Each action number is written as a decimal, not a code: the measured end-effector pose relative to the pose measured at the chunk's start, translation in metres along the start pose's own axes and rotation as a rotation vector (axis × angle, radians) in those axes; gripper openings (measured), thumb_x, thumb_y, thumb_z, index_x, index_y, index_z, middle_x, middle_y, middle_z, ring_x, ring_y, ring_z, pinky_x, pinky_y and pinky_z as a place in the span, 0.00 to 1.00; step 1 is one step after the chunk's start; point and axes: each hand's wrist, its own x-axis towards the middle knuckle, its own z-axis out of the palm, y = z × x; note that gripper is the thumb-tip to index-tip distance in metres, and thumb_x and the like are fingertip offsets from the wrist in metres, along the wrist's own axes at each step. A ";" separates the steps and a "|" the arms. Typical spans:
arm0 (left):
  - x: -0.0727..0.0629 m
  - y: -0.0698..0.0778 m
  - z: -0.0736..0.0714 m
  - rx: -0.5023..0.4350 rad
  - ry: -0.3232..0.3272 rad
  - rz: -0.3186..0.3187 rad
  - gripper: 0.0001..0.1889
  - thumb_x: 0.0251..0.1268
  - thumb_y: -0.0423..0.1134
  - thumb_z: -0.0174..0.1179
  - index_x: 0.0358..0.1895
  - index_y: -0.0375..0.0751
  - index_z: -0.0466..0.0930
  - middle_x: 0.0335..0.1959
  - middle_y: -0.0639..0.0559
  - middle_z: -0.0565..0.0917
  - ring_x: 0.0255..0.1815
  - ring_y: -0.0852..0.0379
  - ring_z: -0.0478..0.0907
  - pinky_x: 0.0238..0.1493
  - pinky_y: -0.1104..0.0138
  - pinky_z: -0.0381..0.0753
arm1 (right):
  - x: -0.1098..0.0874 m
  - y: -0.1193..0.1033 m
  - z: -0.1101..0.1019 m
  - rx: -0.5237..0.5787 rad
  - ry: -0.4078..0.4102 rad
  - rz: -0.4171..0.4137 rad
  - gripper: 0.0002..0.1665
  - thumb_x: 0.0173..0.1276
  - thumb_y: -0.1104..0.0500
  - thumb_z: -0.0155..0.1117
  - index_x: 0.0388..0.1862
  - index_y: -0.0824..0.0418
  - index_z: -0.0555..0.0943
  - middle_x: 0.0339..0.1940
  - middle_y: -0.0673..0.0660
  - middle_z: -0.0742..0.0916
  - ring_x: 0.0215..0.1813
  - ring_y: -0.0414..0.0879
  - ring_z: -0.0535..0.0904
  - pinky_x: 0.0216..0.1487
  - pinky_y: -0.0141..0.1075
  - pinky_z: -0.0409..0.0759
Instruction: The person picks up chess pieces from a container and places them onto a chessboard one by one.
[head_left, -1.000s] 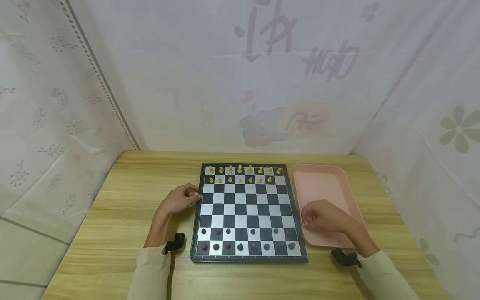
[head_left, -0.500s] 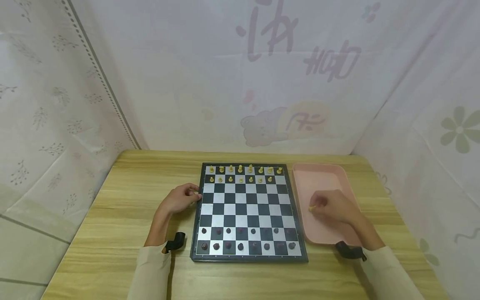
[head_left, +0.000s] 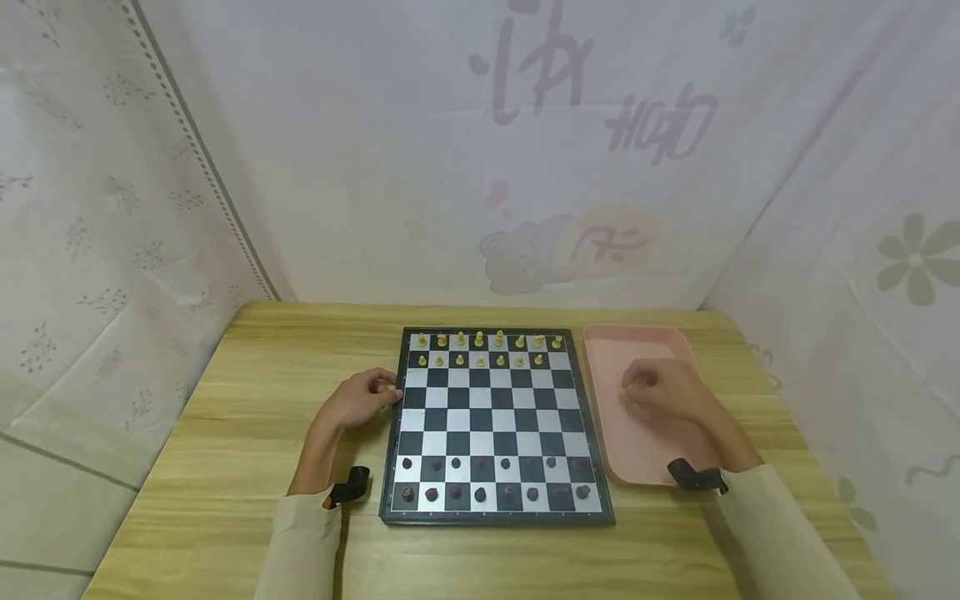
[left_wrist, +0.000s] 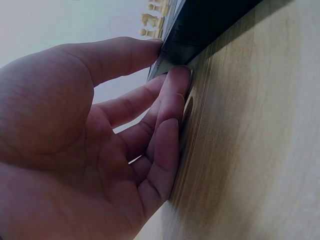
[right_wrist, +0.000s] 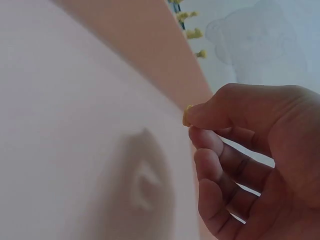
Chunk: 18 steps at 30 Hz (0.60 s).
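Note:
A black-and-white chessboard (head_left: 480, 419) lies on the table, pale yellow pieces (head_left: 480, 339) standing in two rows at its far side and dark pieces (head_left: 481, 494) in two rows at its near side. At the board's left edge, my left hand (head_left: 360, 398) holds the black frame: the thumb rests on top and the curled fingers (left_wrist: 172, 107) are against its side, close to the tabletop. Over the pink tray (head_left: 611, 467) is my right hand (head_left: 667, 390), pinching a small yellow chess piece (right_wrist: 187, 115) between thumb and index finger. Most of that piece is hidden by the fingertips.
The pink tray stands right beside the board's right edge, its low rim raised all round. Both lie on a wood-grain table (head_left: 495, 562). A printed white cloth (head_left: 420, 167) hangs behind the table and along both sides.
My right hand has moved away from the tray's left rim, up toward the tray's far part, with the yellow chess piece in its fingers. The left hand has stayed in place.

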 end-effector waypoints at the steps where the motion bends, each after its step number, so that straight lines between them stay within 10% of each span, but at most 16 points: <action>1: 0.000 0.000 0.000 0.000 -0.001 0.002 0.19 0.78 0.39 0.66 0.62 0.31 0.83 0.39 0.46 0.85 0.37 0.50 0.77 0.40 0.61 0.72 | 0.003 0.002 0.001 0.002 -0.007 0.017 0.07 0.64 0.65 0.81 0.35 0.56 0.89 0.30 0.46 0.85 0.35 0.43 0.78 0.39 0.37 0.78; 18: -0.001 0.001 0.001 -0.014 0.002 -0.013 0.19 0.78 0.39 0.67 0.63 0.31 0.83 0.38 0.46 0.84 0.37 0.50 0.77 0.40 0.61 0.72 | 0.027 0.026 0.025 0.053 -0.001 0.204 0.07 0.73 0.61 0.76 0.48 0.59 0.91 0.43 0.53 0.92 0.46 0.50 0.84 0.51 0.39 0.79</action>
